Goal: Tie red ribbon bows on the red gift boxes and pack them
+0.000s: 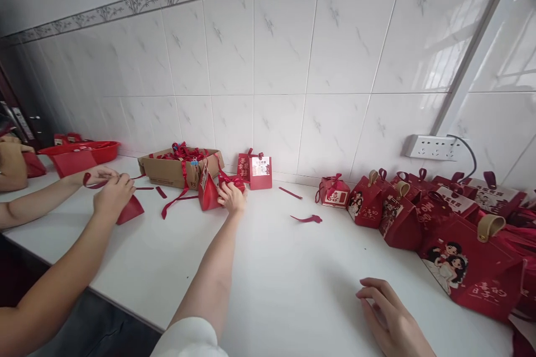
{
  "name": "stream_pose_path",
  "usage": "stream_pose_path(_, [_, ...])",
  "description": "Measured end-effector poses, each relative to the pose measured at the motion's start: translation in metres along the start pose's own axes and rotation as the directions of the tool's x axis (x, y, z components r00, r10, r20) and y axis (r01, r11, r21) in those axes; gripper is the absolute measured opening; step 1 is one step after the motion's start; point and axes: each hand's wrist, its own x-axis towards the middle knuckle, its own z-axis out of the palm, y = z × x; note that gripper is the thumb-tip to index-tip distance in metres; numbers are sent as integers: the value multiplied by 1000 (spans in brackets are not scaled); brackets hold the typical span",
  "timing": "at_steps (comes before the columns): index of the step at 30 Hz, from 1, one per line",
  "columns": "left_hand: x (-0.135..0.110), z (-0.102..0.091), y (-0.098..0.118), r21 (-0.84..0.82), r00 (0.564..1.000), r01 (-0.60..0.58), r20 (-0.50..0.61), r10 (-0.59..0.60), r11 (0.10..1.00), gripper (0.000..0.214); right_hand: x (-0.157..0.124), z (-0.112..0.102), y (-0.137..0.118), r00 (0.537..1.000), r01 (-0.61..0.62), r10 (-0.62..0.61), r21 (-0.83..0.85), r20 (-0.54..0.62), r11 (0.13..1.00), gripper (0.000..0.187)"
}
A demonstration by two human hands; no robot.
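Observation:
My left hand (pixel 232 198) reaches far forward, its fingers closed over a small red gift box (pixel 233 181) with a ribbon bow on top. My fingers hide part of that box. Just left of it stands a taller, pointed red gift box (pixel 207 192). My right hand (pixel 391 315) hovers low at the front right, fingers loosely bent and apart, holding nothing. Nearest to it is a large red gift box (pixel 471 268) with a tan loop handle and a cartoon couple on its front.
A co-worker's hands (pixel 113 192) work a ribbon on a red box (pixel 130 211) at left. Behind are a cardboard box (pixel 165 172) of ribbons, a red basin (pixel 104 152) and two upright red bags (pixel 262 180). Ribbon scraps (pixel 307 219) lie mid-table; several gift boxes (pixel 364 201) crowd the right.

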Motion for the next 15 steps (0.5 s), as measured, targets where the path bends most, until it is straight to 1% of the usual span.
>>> stream_pose_path(2, [-3,-1,0,-46,999,-41,-16,40,998,44,1,0,-1,1000,-11,11,12,-12,1000,32])
stream_pose_path(4, [-9,-3,3,-113,990,-139,-18,138,984,49,1,0,-1,1000,-22,22,31,-13,999,32])
stream_pose_path(6, [-20,-7,10,-191,962,-269,-3,274,944,59,2,-3,-2,999,-29,28,60,21,998,31])
stream_pose_path(7, [-27,-10,16,-244,934,-346,1,357,906,65,3,-5,-3,998,-36,32,78,49,996,31])
stream_pose_path(8, [-37,-13,23,-320,889,-437,-11,458,840,70,6,-7,-4,996,-54,47,96,73,994,31])
stream_pose_path(9, [-48,-18,30,-411,819,-536,-45,572,737,76,10,-10,-5,994,-80,69,120,89,990,31])
stream_pose_path(10, [-60,-23,39,-504,725,-628,-102,681,592,80,16,-14,-6,991,-118,106,154,87,981,32])
stream_pose_path(11, [-73,-29,47,-587,614,-693,-177,769,418,83,24,-17,-8,985,-169,157,203,72,964,34])
stream_pose_path(12, [-88,-36,56,-644,509,-720,-236,828,259,86,35,-21,-9,978,-208,202,276,48,939,36])
stream_pose_path(13, [-102,-42,64,-682,432,-716,-262,863,151,88,47,-24,-9,969,-242,246,366,35,899,40])
stream_pose_path(14, [-116,-47,71,-718,390,-689,-247,887,103,90,59,-27,-9,959,-275,274,468,72,840,44])
stream_pose_path(15, [-129,-52,77,-749,343,-659,-221,913,67,92,72,-29,-8,951,-304,279,559,133,771,48])
